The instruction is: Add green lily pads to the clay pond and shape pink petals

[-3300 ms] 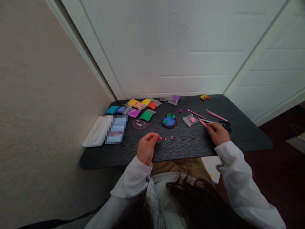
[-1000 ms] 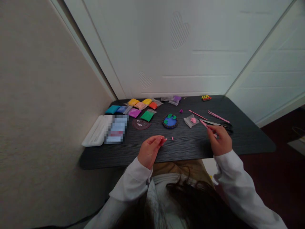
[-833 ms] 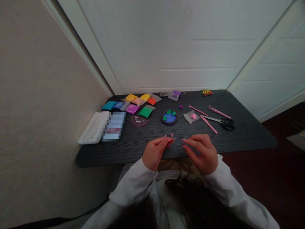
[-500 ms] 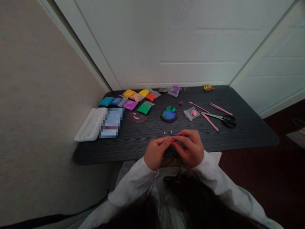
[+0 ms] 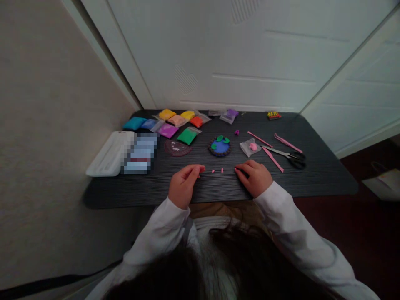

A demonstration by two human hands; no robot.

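Note:
My left hand (image 5: pixel 184 183) is pinched closed above the near part of the table, with a bit of pink clay (image 5: pixel 202 168) at the fingertips. To the right, my right hand (image 5: pixel 254 178) rests low with its fingertips at the tabletop. Its fingers are bent together; a speck of pink seems to show at the tips, too small to make out. Between the hands lie two small pink clay pieces (image 5: pixel 222 170). Beyond them sits a round blue clay pond (image 5: pixel 221 146) with green leaves and a dark beaded rim. An open bag (image 5: pixel 246 151) with pink clay lies behind my right hand.
Scissors (image 5: pixel 295 157), a pink clay knife (image 5: pixel 273 160), a thin pink tool (image 5: pixel 260 138) and pink tweezers (image 5: pixel 288 143) lie on the right. Colored clay packets (image 5: pixel 188 136), a clear protractor (image 5: pixel 178 148) and a white tray (image 5: pixel 109 154) occupy the left.
My hands were together, fingertips meeting around pink clay; now they are apart. The left has moved left with pink clay, the right slightly forward down to the tabletop.

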